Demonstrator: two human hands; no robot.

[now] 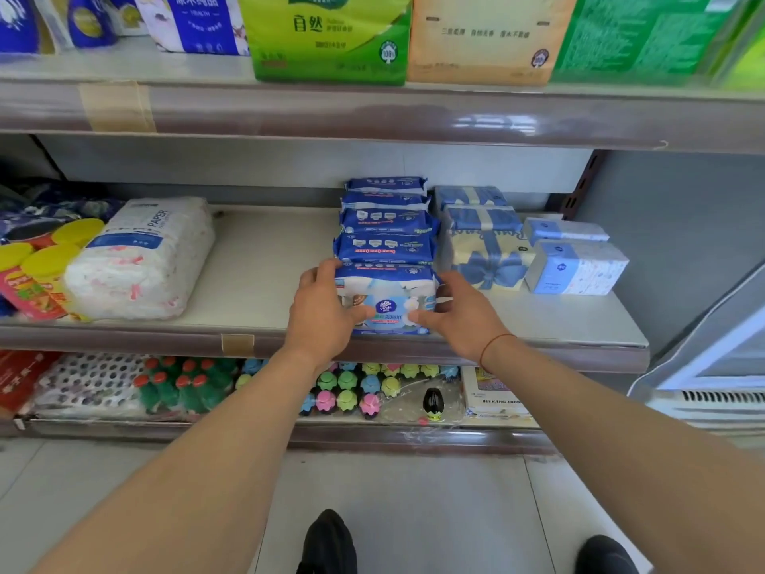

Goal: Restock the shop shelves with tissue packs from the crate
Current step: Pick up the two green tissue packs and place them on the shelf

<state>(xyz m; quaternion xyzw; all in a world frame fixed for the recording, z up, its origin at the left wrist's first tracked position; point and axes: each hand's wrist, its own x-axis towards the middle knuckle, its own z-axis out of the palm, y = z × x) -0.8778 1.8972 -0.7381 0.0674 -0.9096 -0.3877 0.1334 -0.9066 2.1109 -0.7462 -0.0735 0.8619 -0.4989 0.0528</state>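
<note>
1. A person's left hand [327,312] and right hand [459,321] are holding a blue-and-white plastic-wrapped tissue pack [387,298] from either side, at the front edge of the grey metal middle shelf [265,258].
2. The left grip is curling round the pack's left end, with the thumb pressing on the printed front face. The right grip is mirroring it on the right end, thumb on the front, its fingers partly hidden behind the pack.
3. The held pack is standing on edge, touching the front of a row of matching blue tissue packs [387,225] that is running back towards the shelf's rear wall.
4. Just right of that row, cream tissue bundles printed with blue ribbon bows [484,250] are sitting one behind another, and beside them are two pale blue rectangular tissue packs [575,267].
5. Well apart to the left, a bulky white paper bundle with pink markings [145,258] is lying against yellow-lidded red canisters [37,263].
6. On the upper shelf [331,113], a bright green tissue bale [331,35] and a peach-orange tissue bale [484,39] are sitting side by side.
7. Below, small bottles with multicoloured caps [352,391] are crowding the lower shelf.
8. A thin red string [494,345] is circling the right wrist, and black shoes [329,540] are showing on the pale floor.
</note>
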